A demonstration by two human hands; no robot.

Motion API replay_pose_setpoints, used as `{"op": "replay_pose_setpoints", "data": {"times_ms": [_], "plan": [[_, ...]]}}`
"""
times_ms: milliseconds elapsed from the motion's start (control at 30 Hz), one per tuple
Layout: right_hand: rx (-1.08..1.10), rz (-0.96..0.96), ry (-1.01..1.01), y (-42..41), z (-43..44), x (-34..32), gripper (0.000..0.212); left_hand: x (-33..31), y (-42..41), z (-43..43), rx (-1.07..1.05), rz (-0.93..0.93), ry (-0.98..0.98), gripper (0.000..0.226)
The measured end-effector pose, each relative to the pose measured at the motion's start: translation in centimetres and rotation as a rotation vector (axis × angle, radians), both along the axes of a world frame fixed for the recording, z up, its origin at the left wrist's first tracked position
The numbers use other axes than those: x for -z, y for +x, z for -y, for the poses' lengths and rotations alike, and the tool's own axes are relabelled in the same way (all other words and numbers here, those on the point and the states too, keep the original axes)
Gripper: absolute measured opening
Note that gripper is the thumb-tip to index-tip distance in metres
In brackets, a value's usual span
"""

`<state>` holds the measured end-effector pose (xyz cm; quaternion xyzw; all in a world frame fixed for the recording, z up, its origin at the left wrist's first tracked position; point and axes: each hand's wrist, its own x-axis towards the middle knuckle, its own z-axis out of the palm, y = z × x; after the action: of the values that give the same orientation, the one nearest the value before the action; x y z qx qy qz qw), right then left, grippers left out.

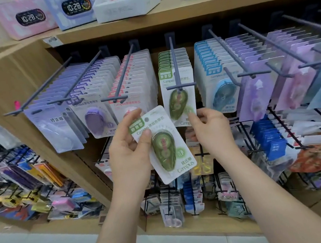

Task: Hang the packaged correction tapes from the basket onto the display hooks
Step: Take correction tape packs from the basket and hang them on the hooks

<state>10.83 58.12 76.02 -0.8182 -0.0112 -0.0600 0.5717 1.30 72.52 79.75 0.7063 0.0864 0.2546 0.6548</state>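
Note:
My left hand grips a green packaged correction tape, tilted, in front of the display and below the hooks. Directly above it a grey display hook carries a row of matching green correction tape packs. My right hand reaches to the lower edge of the front hanging green pack, fingertips pinching or touching its bottom right corner. The basket is not in view.
Neighbouring hooks hold purple packs, pink packs, blue packs and lilac packs. A wooden shelf above carries clock boxes. Lower racks hold more stationery. A rounded wooden side panel stands at the left.

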Motion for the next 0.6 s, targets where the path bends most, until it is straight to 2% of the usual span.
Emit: {"op": "replay_pose_setpoints", "data": {"times_ms": [67,100,133,233,300,400,600], "plan": [[-0.008,-0.005,-0.217,-0.8,1.5,0.4,0.03,0.0,0.2,0.0,0.043,0.007,-0.053,0.039],[-0.044,-0.015,-0.241,-1.3,2.4,0.5,0.032,0.0,0.4,0.0,0.057,0.005,-0.07,0.035],[-0.121,-0.053,-0.2,-1.8,3.2,0.5,0.035,-0.2,0.6,0.2,0.067,0.006,-0.079,0.03],[-0.529,-0.324,0.093,-3.4,4.9,0.1,0.044,-0.4,1.6,0.6,0.068,0.017,-0.015,0.019],[-0.641,-0.333,0.147,-3.8,5.1,0.5,0.041,-0.7,2.5,1.2,0.081,0.038,0.06,0.017],[-0.563,-0.227,0.134,-3.8,4.5,1.1,0.029,-1.5,3.6,2.1,0.114,0.072,0.155,0.013],[-0.42,-0.107,0.197,-3.6,3.7,0.5,0.021,-2.7,5.7,2.8,0.076,0.166,0.255,0.007]]}}
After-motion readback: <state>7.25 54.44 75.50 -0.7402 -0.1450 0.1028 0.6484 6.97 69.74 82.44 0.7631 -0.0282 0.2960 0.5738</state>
